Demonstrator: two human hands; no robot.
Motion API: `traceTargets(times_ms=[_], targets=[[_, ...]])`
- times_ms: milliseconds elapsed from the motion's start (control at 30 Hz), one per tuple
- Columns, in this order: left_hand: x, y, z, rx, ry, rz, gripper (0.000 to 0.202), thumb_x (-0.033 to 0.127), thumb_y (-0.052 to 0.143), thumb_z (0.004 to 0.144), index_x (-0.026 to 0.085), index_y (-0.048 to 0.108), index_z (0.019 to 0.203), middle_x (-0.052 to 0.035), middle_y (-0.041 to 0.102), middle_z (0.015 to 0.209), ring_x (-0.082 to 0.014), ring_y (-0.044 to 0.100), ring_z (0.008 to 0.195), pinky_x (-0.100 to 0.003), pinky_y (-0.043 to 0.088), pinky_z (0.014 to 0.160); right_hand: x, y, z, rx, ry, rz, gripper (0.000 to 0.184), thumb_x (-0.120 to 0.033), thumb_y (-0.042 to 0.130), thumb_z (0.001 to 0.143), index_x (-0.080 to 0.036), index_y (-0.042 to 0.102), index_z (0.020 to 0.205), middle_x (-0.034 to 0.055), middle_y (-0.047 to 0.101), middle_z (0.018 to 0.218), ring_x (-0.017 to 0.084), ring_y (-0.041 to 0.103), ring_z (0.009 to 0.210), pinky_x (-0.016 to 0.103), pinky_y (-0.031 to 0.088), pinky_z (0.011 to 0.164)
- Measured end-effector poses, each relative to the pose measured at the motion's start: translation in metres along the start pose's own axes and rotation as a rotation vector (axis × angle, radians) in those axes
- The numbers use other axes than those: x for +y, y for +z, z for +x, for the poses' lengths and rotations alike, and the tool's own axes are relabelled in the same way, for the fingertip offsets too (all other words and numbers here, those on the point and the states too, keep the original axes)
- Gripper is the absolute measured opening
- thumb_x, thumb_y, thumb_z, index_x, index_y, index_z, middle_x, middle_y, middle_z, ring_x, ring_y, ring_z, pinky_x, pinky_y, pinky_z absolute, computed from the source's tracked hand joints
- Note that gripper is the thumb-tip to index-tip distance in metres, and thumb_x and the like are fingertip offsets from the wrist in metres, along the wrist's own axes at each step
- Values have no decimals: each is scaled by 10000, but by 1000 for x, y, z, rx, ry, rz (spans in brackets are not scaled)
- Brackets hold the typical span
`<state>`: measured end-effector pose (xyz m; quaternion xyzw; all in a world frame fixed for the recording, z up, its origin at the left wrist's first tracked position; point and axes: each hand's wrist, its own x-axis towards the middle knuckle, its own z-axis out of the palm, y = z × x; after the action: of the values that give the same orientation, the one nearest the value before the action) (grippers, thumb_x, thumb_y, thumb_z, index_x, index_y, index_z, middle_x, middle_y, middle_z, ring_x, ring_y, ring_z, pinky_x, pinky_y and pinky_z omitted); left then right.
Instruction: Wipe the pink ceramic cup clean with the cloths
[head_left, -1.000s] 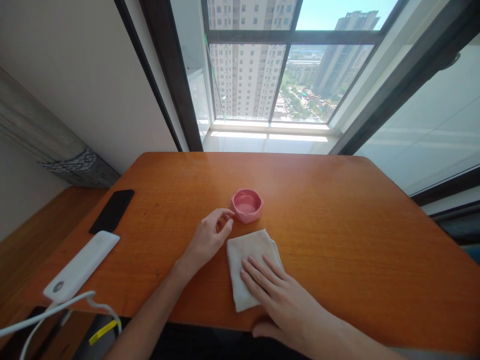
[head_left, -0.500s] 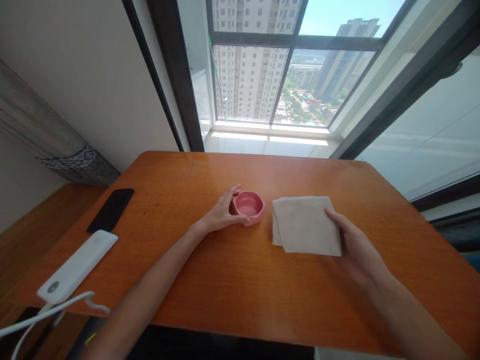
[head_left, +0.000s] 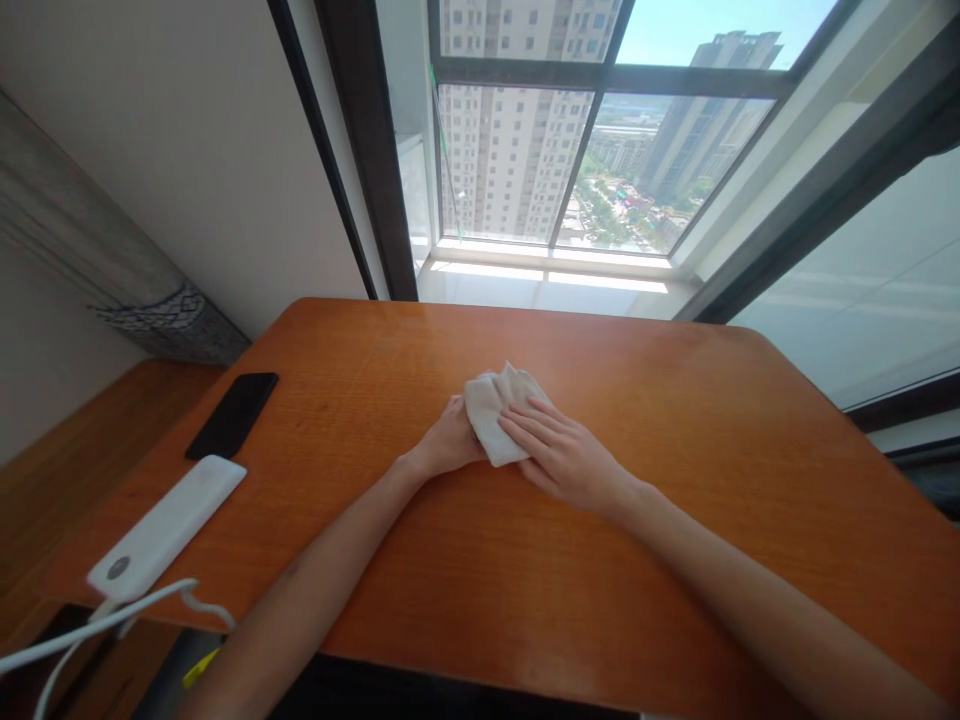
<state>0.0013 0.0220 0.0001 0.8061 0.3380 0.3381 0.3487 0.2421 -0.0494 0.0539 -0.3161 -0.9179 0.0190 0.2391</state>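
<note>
A folded white cloth point(head_left: 491, 415) is bunched at the middle of the wooden table point(head_left: 420, 560), draped over the spot where the small pink bowl stood. The bowl itself is hidden beneath it. My left hand point(head_left: 450, 440) comes in from the left side, curled around the covered bowl, its fingertips out of sight under the cloth's edge. From the right, my right hand point(head_left: 566, 450) presses on the cloth, its fingers laid over the top and the thumb lower, near the front edge.
At the table's left lie a black phone point(head_left: 232, 415) and a white power bank point(head_left: 169, 525) with a white cable point(head_left: 97, 630) plugged in. Behind the table's far edge is a window point(head_left: 555, 170); a grey curtain point(head_left: 180, 310) hangs at the left.
My right hand has carried the cloth leftward from the table onto the pink bowl, covering it. My left hand stays at the bowl. The view has shifted slightly.
</note>
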Motion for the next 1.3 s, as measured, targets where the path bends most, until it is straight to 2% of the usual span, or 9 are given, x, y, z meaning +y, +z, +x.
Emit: traceTargets(times_ms=[200,333,433,633,833,967,1067,1200,1300], targets=[[-22,8,-1,-91,62,223,398,422,794,937,236,732,1283,-145,749,1410,-404,656,1418,-645,417,1296,-8,-10,30,-180,37,-71,632,-266,784,961,-98,593,1539,228,726,1398,411,706,1299,616,586,1156],[-25,11,-5,-20,68,205,889,446,834,898,223,422,1653,-207,498,1719,-417,480,1612,-625,365,1337,-14,0,38,-193,39,-146,443,-210,698,1007,-107,646,1435,220,740,1323,400,710,1242,580,593,1115],[-16,8,-6,-20,0,109,1246,504,935,801,246,177,1756,-222,501,1713,-426,555,1547,-627,404,1302,-13,4,35,-235,32,-210,239,-228,582,1101,-137,705,1284,157,780,1143,328,739,1061,503,597,1029],[-2,3,-5,5,-85,17,1397,561,1025,681,304,180,1764,-200,595,1634,-434,601,1485,-636,409,1280,2,3,29,-239,95,-91,302,-421,604,1125,-193,704,954,111,777,932,286,723,887,430,558,893],[4,1,-8,46,-73,-78,1384,594,1015,699,340,169,1765,-169,612,1609,-411,616,1469,-624,432,1275,7,10,25,6,243,269,315,-361,547,1105,-238,709,865,81,777,890,264,721,844,396,554,855],[7,-4,-13,173,40,-111,1126,649,823,906,307,174,1760,-206,492,1685,-388,536,1553,-605,422,1305,-9,19,34,306,638,806,395,-607,713,1023,-236,768,898,36,746,801,256,713,800,361,569,752],[11,-10,-16,205,255,90,1056,675,822,873,310,300,1715,-201,356,1776,-444,326,1684,-666,300,1372,-22,29,46,464,914,1226,509,-700,811,909,-201,796,1005,30,771,802,221,705,749,326,584,703],[16,-15,-19,141,347,262,884,587,860,843,337,482,1602,-174,369,1769,-464,344,1665,-680,322,1356,-31,36,54,473,1016,1633,520,-634,865,865,-192,788,1129,86,838,1096,261,766,1012,375,631,925],[16,-14,-21,167,295,178,801,567,777,911,312,455,1599,-190,413,1728,-427,438,1606,-654,390,1322,-33,36,51,489,1064,1695,452,-593,871,863,-195,770,1054,59,815,1002,226,740,887,332,624,800]])
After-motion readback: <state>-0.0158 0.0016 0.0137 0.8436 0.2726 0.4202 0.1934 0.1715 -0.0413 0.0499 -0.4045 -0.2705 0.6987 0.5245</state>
